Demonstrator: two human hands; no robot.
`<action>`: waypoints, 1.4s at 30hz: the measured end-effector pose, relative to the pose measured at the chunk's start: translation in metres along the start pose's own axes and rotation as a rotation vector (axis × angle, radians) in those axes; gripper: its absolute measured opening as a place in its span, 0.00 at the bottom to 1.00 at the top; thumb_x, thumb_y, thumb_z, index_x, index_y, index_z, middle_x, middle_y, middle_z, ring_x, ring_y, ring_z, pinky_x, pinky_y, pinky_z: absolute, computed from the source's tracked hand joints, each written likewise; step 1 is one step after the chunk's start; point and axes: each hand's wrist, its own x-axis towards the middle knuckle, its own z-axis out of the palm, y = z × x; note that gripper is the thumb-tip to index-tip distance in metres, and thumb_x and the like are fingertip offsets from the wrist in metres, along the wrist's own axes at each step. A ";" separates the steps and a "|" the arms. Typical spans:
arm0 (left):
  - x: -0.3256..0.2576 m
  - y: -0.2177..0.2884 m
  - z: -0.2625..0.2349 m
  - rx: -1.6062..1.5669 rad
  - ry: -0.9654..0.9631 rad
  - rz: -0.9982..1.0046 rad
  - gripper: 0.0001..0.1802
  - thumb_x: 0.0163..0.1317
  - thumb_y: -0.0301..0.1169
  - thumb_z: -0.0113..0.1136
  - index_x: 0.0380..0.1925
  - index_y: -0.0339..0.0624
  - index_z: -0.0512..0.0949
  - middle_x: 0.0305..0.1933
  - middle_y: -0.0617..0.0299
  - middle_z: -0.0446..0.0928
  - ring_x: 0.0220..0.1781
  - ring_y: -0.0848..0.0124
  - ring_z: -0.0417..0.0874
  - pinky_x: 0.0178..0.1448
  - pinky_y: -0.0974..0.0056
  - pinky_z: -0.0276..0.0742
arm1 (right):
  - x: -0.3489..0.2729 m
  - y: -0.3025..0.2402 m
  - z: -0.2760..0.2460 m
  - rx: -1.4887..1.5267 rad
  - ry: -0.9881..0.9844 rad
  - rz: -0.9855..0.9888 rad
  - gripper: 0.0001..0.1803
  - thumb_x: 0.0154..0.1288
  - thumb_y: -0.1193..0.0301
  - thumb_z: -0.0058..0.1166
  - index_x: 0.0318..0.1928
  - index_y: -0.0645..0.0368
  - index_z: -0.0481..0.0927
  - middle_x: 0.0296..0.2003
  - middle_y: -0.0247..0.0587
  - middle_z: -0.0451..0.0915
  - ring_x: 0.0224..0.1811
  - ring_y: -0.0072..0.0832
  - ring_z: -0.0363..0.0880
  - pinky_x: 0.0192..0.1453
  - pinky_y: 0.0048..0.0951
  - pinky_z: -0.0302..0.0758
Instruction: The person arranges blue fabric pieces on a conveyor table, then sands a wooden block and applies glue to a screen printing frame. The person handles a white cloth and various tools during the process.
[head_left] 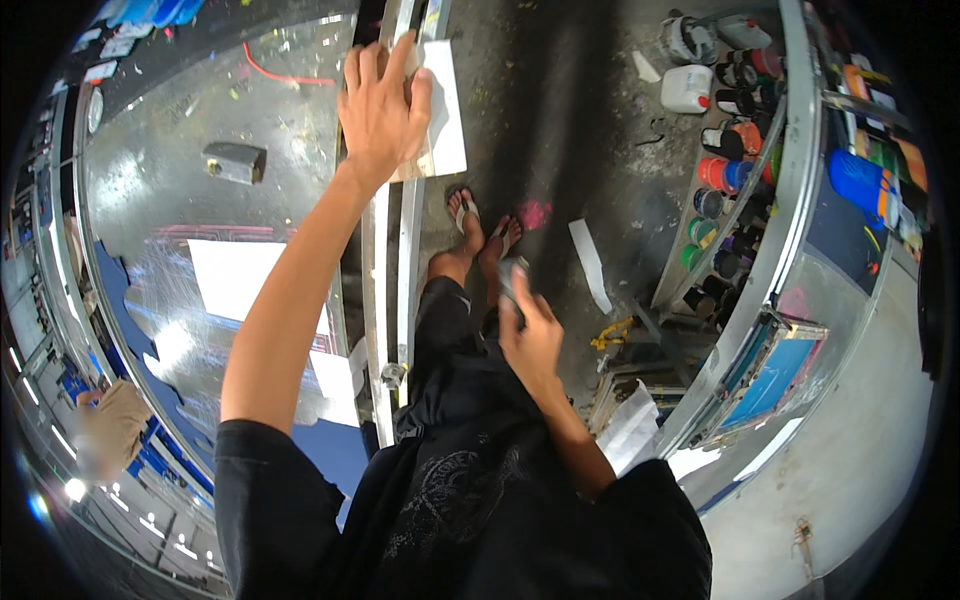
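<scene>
1. At eleven o'clock, the left hand (383,115) lies open, fingers spread, over the edge of a white card (447,120), smooth and straight-sided.
2. Just off centre, toward four o'clock, the right hand (530,335) curls around a small dark object (511,277), too blurred to identify.
3. I'd judge the step as steadying the card; the next move calls for firm, flat pressure.
4. At ten o'clock, an angular grey block (234,162) sits on the glossy, scuffed desk (290,130).
</scene>
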 end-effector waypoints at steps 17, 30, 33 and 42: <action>-0.077 0.162 -0.190 -1.344 0.160 -0.446 0.35 0.73 0.69 0.25 0.34 0.49 0.65 0.40 0.66 0.62 0.42 0.73 0.63 0.50 0.63 0.68 | -0.019 -0.054 -0.138 0.677 0.288 0.169 0.32 0.77 0.60 0.51 0.72 0.68 0.65 0.53 0.42 0.78 0.51 0.23 0.76 0.58 0.25 0.72; -0.098 0.182 -0.250 -1.603 0.185 -0.245 0.41 0.68 0.74 0.31 0.32 0.44 0.66 0.39 0.64 0.61 0.35 0.76 0.60 0.39 0.67 0.63 | -0.045 -0.089 -0.147 0.816 0.194 -0.040 0.27 0.78 0.53 0.50 0.62 0.64 0.72 0.42 0.38 0.81 0.35 0.18 0.77 0.38 0.21 0.74; -0.098 0.184 -0.254 -1.598 0.181 -0.252 0.41 0.67 0.75 0.29 0.32 0.44 0.66 0.39 0.64 0.61 0.35 0.75 0.61 0.39 0.67 0.64 | -0.047 -0.089 -0.150 0.844 0.181 -0.027 0.27 0.78 0.54 0.50 0.62 0.64 0.72 0.42 0.39 0.81 0.35 0.19 0.77 0.39 0.20 0.74; -0.094 0.183 -0.257 -1.656 0.135 -0.295 0.44 0.67 0.76 0.16 0.31 0.47 0.66 0.37 0.67 0.61 0.33 0.75 0.63 0.40 0.68 0.68 | -0.049 -0.087 -0.156 0.877 0.193 0.006 0.24 0.79 0.56 0.50 0.61 0.64 0.72 0.43 0.41 0.82 0.37 0.19 0.78 0.40 0.22 0.76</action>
